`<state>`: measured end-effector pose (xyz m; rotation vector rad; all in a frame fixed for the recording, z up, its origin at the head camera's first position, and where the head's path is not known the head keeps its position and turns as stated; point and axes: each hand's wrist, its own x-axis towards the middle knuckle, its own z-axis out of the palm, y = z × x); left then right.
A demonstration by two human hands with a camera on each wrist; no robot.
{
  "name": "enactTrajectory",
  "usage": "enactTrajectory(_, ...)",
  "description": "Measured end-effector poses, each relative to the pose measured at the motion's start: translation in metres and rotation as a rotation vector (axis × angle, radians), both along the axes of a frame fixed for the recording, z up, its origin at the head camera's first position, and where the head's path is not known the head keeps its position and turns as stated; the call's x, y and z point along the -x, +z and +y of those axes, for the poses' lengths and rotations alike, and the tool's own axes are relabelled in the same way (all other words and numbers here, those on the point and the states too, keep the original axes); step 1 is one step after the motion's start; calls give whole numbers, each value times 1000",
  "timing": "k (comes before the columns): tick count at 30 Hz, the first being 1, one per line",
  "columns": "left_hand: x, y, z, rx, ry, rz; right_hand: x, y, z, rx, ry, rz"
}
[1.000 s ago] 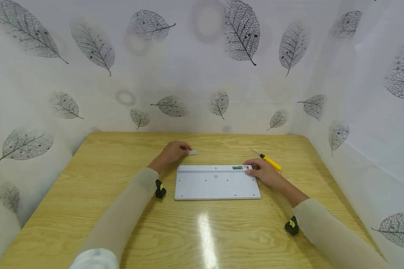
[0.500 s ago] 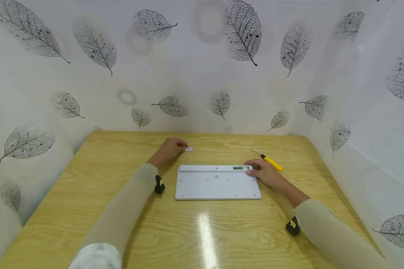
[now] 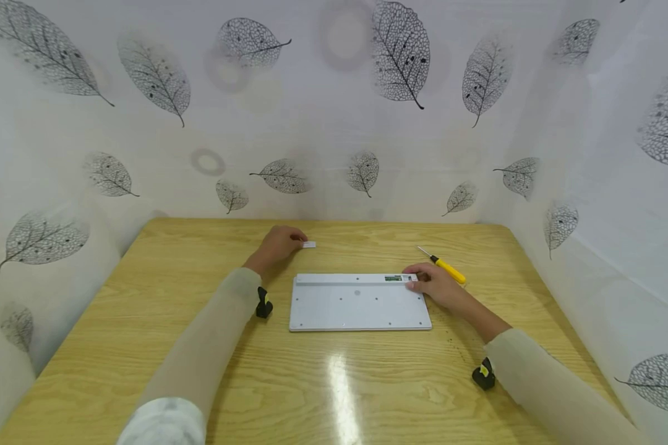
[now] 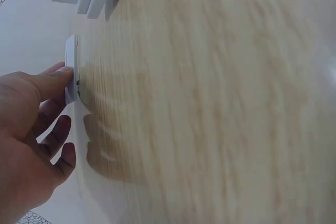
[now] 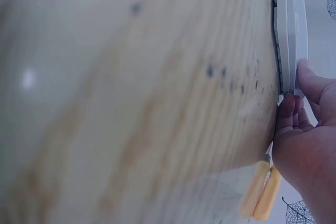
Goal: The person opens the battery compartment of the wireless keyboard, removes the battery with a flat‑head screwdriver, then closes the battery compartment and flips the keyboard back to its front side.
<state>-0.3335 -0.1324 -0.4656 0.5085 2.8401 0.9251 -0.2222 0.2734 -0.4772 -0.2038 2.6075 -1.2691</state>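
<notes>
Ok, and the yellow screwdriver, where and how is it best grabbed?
Probably the middle of its yellow handle, from above, pinching across its length: the handle is thick and lies on the table, while the shaft is thin and points toward the table's far edge. The right hand is nearest, but it grips the keyboard, so it would likely need to let go first.

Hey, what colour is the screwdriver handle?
The screwdriver handle is mostly yellow, partly black; it shows best in the head view.
</notes>
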Motion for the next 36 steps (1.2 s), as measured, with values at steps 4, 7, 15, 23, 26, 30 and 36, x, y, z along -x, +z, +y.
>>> enactTrajectory(4,1,-1,1,20,21,4,1,-2,1,8,-3,-4)
enactTrajectory(7,2,-2,2,30,24,9,1,-2,0,12,-7,-5)
enactTrajectory(15,0,-1,2,34,18,13,-2,-1,-1,-4,-7,-8)
enactTrajectory(23,-2,-2,1,-39,12,10,-2,0,-1,11,-6,-9)
enactTrajectory(26,-2,-5,2,-82,-3,12,-2,1,-1,23,-8,-13)
enactTrajectory(30,-7,-5,3,-143,-9,-15,-2,2,-2,24,-3,-7)
enactTrajectory(36,-18,-2,14,-212,-51,-51,-2,1,-1,15,-1,-1)
